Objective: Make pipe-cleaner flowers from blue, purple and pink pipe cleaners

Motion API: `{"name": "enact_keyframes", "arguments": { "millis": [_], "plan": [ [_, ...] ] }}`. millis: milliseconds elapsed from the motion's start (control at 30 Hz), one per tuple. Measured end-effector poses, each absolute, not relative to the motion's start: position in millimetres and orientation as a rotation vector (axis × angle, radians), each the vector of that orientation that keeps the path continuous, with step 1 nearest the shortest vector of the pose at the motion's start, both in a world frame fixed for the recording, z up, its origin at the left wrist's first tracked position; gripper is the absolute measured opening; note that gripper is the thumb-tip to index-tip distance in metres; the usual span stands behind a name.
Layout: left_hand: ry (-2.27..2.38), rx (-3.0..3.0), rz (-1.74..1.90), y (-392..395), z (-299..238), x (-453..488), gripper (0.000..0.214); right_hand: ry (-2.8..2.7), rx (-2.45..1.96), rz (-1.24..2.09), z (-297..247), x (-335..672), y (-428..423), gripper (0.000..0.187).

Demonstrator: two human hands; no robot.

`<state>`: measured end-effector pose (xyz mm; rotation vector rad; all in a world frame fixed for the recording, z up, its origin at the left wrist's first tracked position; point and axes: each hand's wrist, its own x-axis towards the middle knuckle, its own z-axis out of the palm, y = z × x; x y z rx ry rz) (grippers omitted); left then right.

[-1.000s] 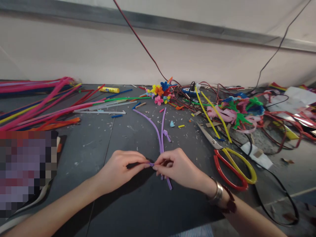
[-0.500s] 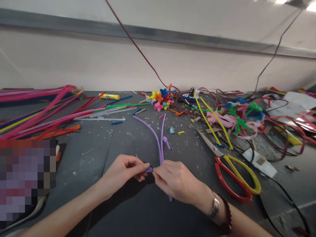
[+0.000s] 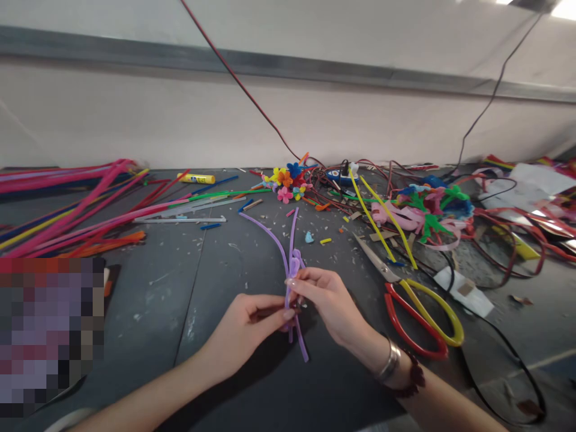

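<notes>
Two long purple pipe cleaners (image 3: 275,237) lie on the dark table (image 3: 225,372) and run toward me. My left hand (image 3: 252,327) is closed in a pinch near their lower end, at the point where they cross. My right hand (image 3: 326,300) is also closed, its fingertips holding a small purple loop or knot (image 3: 294,264) on the same stems. A short purple tail (image 3: 302,345) sticks out below both hands. A metal bangle and dark bead bracelet sit on my right wrist.
Red-and-yellow scissors (image 3: 420,309) lie just right of my hands. Bundles of pink, red and yellow pipe cleaners (image 3: 72,207) spread at the left. Small finished flowers (image 3: 288,180), a yellow glue stick (image 3: 197,178), tangled wires and coloured scraps crowd the back and right. A pixelated patch covers the left foreground.
Both hands shifted right and slightly away from me. The right hand moved up the stems to the small purple loop, and the left hand turned palm-up beneath it.
</notes>
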<state>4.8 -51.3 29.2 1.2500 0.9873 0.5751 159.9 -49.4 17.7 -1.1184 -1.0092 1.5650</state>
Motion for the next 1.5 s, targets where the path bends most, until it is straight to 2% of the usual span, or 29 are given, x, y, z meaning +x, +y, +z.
{"name": "enact_keyframes", "arguments": {
  "millis": [200,367,633,833,1000,1133,1500],
  "plan": [
    [0.983,1.275,0.568,-51,23,13,0.025,-1.025,-1.13,1.5,26,171,-48,0.012],
    [1.048,1.39,0.523,-55,19,9,0.024,-1.092,-1.163,1.37,23,183,-43,0.015],
    [1.128,1.346,0.775,-46,19,3,0.022,-1.234,-1.075,1.529,11,178,-46,0.014],
    [1.009,1.166,0.643,-41,17,-2,0.013,-1.391,-1.081,1.421,14,177,-54,0.016],
    [0.793,0.848,0.517,-41,18,-5,0.01,-1.438,-1.033,1.574,20,182,-56,0.012],
    [0.75,0.837,0.447,-42,20,-7,0.01,-1.451,-0.994,1.661,24,184,-57,0.011],
    [0.706,0.887,0.408,-41,14,-7,0.004,-1.661,-0.943,1.545,23,188,-59,0.011]
  ]
}}
